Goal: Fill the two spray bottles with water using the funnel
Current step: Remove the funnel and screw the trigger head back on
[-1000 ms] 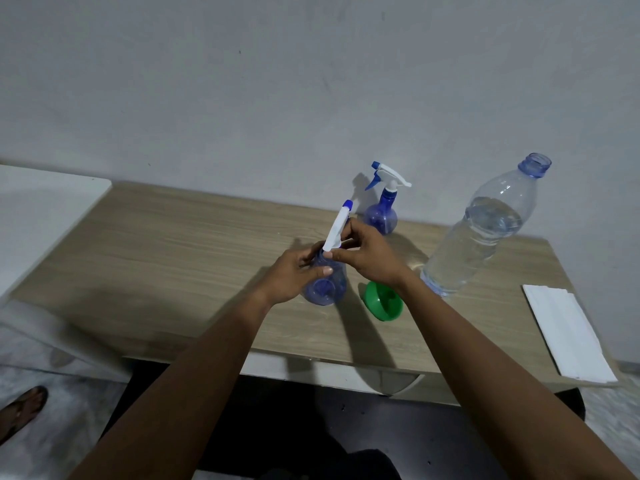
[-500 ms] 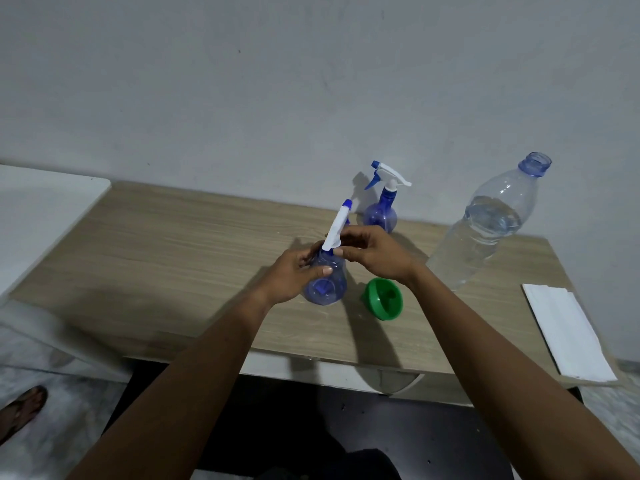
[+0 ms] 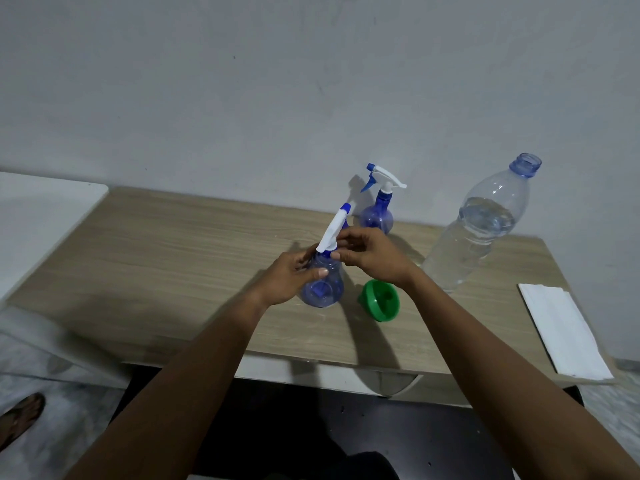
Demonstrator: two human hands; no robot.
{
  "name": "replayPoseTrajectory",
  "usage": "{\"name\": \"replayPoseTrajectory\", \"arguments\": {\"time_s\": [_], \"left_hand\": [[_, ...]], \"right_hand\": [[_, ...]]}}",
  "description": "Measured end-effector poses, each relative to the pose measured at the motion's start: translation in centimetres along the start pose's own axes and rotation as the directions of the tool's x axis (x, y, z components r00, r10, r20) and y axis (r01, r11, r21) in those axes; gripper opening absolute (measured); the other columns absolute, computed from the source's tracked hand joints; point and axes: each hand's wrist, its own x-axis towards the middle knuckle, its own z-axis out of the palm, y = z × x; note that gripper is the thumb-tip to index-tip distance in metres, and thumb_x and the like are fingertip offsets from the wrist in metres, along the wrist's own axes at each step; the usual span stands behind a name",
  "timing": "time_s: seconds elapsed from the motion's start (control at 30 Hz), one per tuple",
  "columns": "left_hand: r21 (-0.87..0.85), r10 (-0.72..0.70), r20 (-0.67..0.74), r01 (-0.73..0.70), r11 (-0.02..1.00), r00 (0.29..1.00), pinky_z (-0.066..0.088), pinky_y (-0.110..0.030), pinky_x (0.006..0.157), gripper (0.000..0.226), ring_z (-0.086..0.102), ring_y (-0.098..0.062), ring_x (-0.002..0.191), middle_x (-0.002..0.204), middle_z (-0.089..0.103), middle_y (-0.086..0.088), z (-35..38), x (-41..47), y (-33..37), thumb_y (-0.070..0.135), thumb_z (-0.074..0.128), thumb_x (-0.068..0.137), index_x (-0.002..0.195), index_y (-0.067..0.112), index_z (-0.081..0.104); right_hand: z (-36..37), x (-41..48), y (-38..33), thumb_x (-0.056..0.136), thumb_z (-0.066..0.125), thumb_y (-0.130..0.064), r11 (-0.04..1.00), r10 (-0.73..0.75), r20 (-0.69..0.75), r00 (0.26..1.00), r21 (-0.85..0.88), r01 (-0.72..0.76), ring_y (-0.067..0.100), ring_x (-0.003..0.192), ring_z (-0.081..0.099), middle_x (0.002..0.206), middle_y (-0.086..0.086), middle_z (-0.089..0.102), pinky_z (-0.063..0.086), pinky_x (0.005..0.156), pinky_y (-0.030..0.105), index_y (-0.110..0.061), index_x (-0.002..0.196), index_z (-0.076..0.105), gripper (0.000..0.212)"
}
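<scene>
A small blue spray bottle (image 3: 323,289) stands mid-table. My left hand (image 3: 294,277) is wrapped around its round body. My right hand (image 3: 372,252) pinches the base of its white spray head (image 3: 332,228), fingers closed at the collar. A second blue spray bottle (image 3: 377,213) with its white trigger head on stands behind, near the wall. A green funnel (image 3: 381,299) lies on its side just right of the held bottle, under my right wrist. A large clear water bottle (image 3: 481,223), uncapped and mostly full, stands at the right.
The wooden table (image 3: 173,258) runs along a grey wall. A folded white cloth (image 3: 561,330) lies at its right front corner. A white surface (image 3: 38,216) adjoins the left end. A sandalled foot (image 3: 20,417) shows on the floor at lower left.
My right hand has shifted its fingers around the spray head's collar, as in a twisting motion. The bottle and my left hand stay in place.
</scene>
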Motion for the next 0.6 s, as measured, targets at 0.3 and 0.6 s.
{"name": "replayPoseTrajectory", "arguments": {"time_s": [0.3, 0.6], "left_hand": [[0.046, -0.013, 0.015, 0.013, 0.999, 1.000, 0.048, -0.006, 0.080, 0.046, 0.066, 0.014, 0.094, 0.113, 0.067, 0.008, -0.6, 0.0, 0.0, -0.004, 0.058, 0.095, 0.140, 0.002, 0.051], [0.030, 0.026, -0.034, -0.024, 0.999, 0.999, 0.049, -0.006, 0.077, 0.046, 0.067, 0.014, 0.091, 0.112, 0.067, 0.003, -0.2, 0.0, -0.2, -0.002, 0.061, 0.094, 0.139, 0.004, 0.053]], "right_hand": [[0.8, -0.3, 0.7, 0.096, 0.069, -0.009, 1.000, -0.011, -0.004, 1.000, 0.023, 0.011, 0.016, 0.114, 0.070, 0.118, 0.003, 0.076, 0.055, 0.101, 0.035, -0.007, 0.124, 0.071, 0.028], [1.8, -0.7, 1.5, 0.095, 0.069, -0.008, 0.999, -0.044, -0.113, 0.993, 0.019, 0.047, 0.016, 0.114, 0.070, 0.120, 0.006, 0.075, 0.054, 0.102, 0.031, -0.004, 0.126, 0.070, 0.031]]}}
